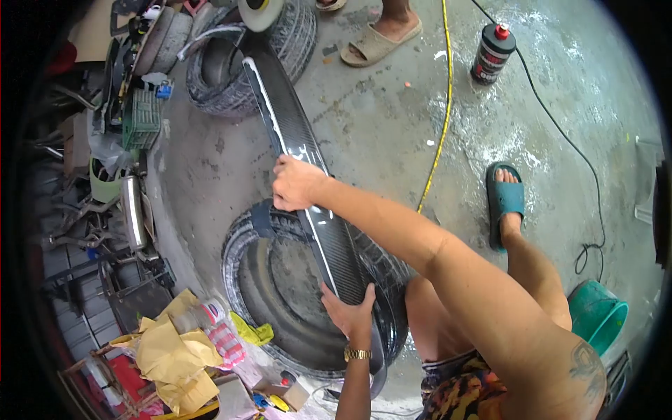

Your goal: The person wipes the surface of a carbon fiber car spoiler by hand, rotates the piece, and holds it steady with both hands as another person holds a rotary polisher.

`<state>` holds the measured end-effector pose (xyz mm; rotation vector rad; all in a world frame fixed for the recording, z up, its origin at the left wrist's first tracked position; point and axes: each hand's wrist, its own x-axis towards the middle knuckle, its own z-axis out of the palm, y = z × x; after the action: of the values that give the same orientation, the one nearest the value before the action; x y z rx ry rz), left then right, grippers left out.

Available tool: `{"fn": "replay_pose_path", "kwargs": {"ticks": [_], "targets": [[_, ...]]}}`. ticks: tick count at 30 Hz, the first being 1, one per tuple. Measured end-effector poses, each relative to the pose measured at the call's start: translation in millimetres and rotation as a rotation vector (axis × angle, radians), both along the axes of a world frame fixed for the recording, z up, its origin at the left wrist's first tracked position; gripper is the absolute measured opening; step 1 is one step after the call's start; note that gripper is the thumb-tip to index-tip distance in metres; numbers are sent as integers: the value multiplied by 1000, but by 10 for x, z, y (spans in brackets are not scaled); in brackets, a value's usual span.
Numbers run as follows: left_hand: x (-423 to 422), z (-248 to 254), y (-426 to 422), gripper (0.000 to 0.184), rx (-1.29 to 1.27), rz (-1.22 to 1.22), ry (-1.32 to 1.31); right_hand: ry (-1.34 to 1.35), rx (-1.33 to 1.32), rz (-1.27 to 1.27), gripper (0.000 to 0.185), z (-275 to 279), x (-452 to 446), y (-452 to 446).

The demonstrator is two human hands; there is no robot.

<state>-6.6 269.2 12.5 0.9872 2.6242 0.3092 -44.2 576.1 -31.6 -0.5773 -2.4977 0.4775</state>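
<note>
A long, glossy carbon-fibre panel (285, 105) slants across two tires, with a whitish smear along its left edge. My right hand (299, 183) is closed over the middle of the panel, fingers wrapped round its left edge. Lower down, my left hand (348, 308), with a gold watch on the wrist, grips the panel with thumb and fingers on opposite sides. Beneath both hands lies the nearer tire (238, 280), with a dark strip of tape or cloth on its rim. The far end of the panel rests over the other tire (203, 87), near a round pale pad (261, 12).
Another person's sandalled foot (385, 38) is at the top. A black bottle with red cap (493, 54), a yellow cord (446, 105) and a black cable (560, 133) are on the wet floor. A green bucket (598, 315) stands right; crumpled paper (175, 360) and metal parts crowd the left.
</note>
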Motion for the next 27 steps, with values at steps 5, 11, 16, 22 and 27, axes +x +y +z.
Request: {"fn": "replay_pose_path", "kwargs": {"ticks": [5,11,16,22,27], "targets": [[-17,-34,-42,111,29,-20,16,55,-3,-24,39,-11,0,-12],[-28,-103,-98,110,17,-64,122,-16,-50,21,43,35,29,-11],[-31,-65,-72,109,82,-92,87,-41,-60,22,43,74,48,-20],[-30,-83,-86,108,61,-86,105,6,-43,-18,40,16,16,-21],[-7,-32,-53,108,68,-64,70,-8,-37,-18,42,34,34,-24]]}}
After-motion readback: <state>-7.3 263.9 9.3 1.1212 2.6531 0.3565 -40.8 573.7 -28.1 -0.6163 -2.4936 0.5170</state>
